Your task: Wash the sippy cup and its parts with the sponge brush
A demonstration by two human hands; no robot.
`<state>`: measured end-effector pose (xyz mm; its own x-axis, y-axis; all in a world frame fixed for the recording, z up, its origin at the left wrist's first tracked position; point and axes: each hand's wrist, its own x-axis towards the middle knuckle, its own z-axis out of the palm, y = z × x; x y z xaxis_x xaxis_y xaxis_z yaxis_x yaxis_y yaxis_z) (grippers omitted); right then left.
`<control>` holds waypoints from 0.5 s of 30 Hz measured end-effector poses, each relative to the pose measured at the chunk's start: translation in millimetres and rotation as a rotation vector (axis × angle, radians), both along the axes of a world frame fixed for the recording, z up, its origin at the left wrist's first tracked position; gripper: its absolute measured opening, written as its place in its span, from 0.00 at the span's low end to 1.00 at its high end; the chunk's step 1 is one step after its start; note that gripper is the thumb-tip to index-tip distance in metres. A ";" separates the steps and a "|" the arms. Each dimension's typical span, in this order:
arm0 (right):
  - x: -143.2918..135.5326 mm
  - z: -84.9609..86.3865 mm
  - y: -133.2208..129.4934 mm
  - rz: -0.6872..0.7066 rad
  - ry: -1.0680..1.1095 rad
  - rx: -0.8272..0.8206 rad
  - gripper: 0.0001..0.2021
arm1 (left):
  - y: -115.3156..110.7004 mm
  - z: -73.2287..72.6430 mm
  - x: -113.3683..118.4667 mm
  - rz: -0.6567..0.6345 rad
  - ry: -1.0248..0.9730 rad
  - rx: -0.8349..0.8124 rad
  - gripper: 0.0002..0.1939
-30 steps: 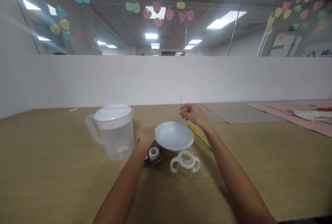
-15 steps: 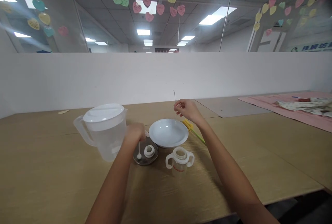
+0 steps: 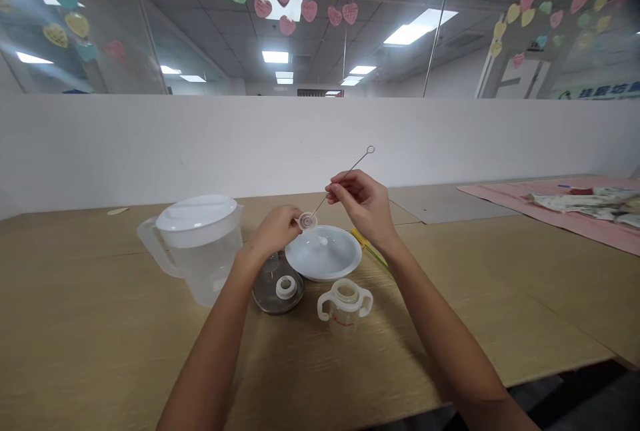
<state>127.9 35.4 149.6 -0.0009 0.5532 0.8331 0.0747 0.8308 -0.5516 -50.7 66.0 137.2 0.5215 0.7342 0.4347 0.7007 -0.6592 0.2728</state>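
My left hand (image 3: 280,228) pinches a small translucent straw piece (image 3: 307,220), its round end facing me. A white ball end (image 3: 323,241) shows below it, over the white bowl (image 3: 325,259). In my right hand (image 3: 363,201) is a thin wire straw brush (image 3: 361,159), gripped between thumb and fingers with its loop end up. The brush's lower end meets the round opening of the straw piece; how far in it is I cannot tell. Nearer me stands a two-handled baby bottle (image 3: 345,314), without a lid. A white bottle collar (image 3: 286,287) lies on a dark round tray (image 3: 270,306).
A lidded plastic pitcher (image 3: 203,258) holding clear liquid stands at the left. A yellow-headed brush with a green handle (image 3: 373,249) lies right of the bowl. Farther right, a pink cloth (image 3: 480,192) bears crumpled fabric. A white wall (image 3: 300,144) rises behind the table.
My left hand has risen from the tray with the straw piece, moving right to the bowl. The straw brush has tilted from upright to slanting, its lower end now at the straw piece.
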 end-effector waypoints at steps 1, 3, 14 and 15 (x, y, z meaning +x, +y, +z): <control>-0.6 -1.4 1.4 -0.011 -0.010 0.003 0.10 | 0.8 -0.9 0.5 -0.014 -0.015 -0.003 0.10; -0.9 -3.6 4.1 -0.037 -0.024 0.009 0.10 | 1.1 -2.0 0.7 -0.033 -0.046 -0.016 0.09; 13.6 0.6 7.8 -0.192 0.024 0.075 0.10 | -0.3 -5.7 8.4 -0.123 -0.375 -0.226 0.17; 15.3 0.9 8.3 -0.195 0.028 0.069 0.10 | 0.1 -6.1 8.8 -0.135 -0.391 -0.234 0.18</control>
<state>143.2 43.7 150.5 0.1244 0.4821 0.8672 0.2237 0.8379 -0.4979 -41.9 66.1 131.2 0.4491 0.7730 0.4482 0.4282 -0.6264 0.6513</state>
